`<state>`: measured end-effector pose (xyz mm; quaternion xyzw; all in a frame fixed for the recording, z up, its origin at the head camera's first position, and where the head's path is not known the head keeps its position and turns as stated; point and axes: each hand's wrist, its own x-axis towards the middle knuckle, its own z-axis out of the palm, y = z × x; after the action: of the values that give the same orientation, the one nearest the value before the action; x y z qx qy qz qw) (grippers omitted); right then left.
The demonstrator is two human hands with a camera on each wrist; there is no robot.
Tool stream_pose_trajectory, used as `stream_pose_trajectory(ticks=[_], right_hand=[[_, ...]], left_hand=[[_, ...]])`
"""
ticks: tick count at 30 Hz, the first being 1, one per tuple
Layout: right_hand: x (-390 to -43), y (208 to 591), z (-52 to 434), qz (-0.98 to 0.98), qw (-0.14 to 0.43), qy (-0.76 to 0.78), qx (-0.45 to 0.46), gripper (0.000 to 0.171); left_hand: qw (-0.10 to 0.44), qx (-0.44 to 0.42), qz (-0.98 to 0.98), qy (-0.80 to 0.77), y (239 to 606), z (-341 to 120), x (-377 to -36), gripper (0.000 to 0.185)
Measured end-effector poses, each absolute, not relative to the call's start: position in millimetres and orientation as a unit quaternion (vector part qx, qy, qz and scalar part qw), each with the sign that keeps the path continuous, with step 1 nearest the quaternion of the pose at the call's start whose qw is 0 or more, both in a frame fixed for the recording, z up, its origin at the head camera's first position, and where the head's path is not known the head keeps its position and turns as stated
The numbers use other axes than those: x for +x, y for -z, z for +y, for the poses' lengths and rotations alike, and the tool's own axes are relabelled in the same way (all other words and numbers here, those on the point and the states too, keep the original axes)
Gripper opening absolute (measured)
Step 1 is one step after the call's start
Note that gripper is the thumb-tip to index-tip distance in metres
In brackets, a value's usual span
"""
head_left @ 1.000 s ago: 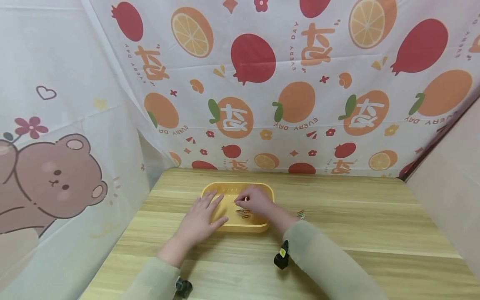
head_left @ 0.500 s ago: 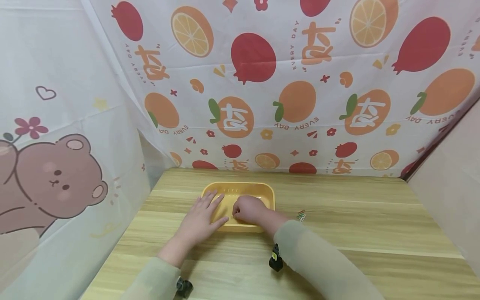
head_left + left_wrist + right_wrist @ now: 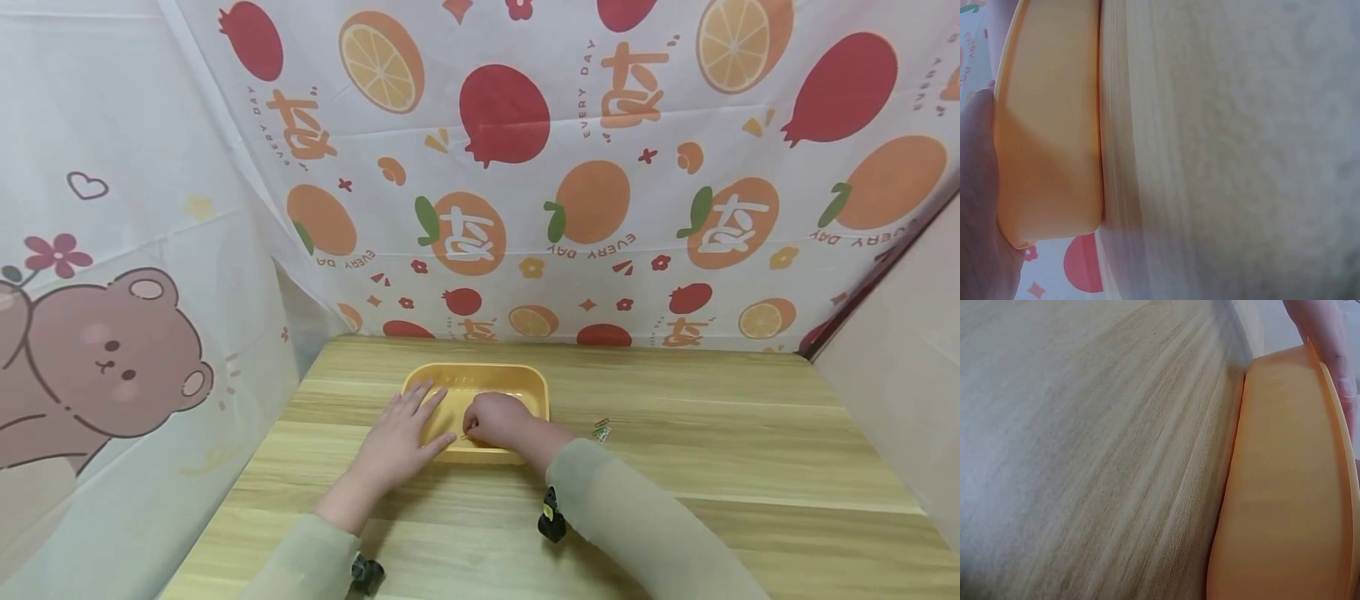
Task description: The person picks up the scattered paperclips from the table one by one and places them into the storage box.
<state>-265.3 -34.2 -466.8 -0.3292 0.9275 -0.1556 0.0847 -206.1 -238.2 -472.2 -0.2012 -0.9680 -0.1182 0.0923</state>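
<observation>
A shallow yellow plastic tray stands on the wooden table. Over its left side lies my left hand, fingers spread and reaching inside, thumb across the front rim. In the left wrist view, that hand rests against the tray's rim. My right hand is down inside the tray with curled fingers, pinching a small orange paper clip at the fingertips. Whatever lies under the right hand is hidden. Neither wrist view shows the right fingertips.
Several paper clips, orange, green and white, lie on the table right of the tray. Behind the table hangs a fruit-print cloth; a bear-print cloth hangs at the left.
My right hand has come nearer the tray's front, now covering the spot where several orange clips showed. An orange clip end now shows at its fingertips. The left hand has stayed put.
</observation>
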Motion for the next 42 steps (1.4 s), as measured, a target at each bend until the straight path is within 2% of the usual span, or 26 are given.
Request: stream_pose_trajectory(ticks=[9, 15, 22, 31, 36, 42], right_hand=[[-265, 464, -32, 0.925, 0.099, 0.186, -0.315, 0.013], [-268, 460, -27, 0.918, 0.110, 0.264, -0.276, 0.019], [-270, 443, -16, 0.894, 0.082, 0.345, -0.273, 0.024], [-266, 439, 6, 0.880, 0.051, 0.417, -0.222, 0.024], [-265, 441, 23, 0.866, 0.026, 0.470, -0.171, 0.027], [-259, 437, 51, 0.850, 0.013, 0.519, -0.090, 0.022]], left_hand=[[0.094, -0.202, -0.968, 0.115, 473, -238, -207, 0.081], [0.094, -0.200, -0.968, 0.116, 474, -238, -207, 0.080], [0.099, -0.198, -0.969, 0.109, 476, -239, -207, 0.078], [0.102, -0.192, -0.970, 0.110, 476, -238, -206, 0.075], [0.098, -0.190, -0.971, 0.110, 477, -238, -206, 0.077], [0.098, -0.192, -0.969, 0.119, 475, -236, -206, 0.076]])
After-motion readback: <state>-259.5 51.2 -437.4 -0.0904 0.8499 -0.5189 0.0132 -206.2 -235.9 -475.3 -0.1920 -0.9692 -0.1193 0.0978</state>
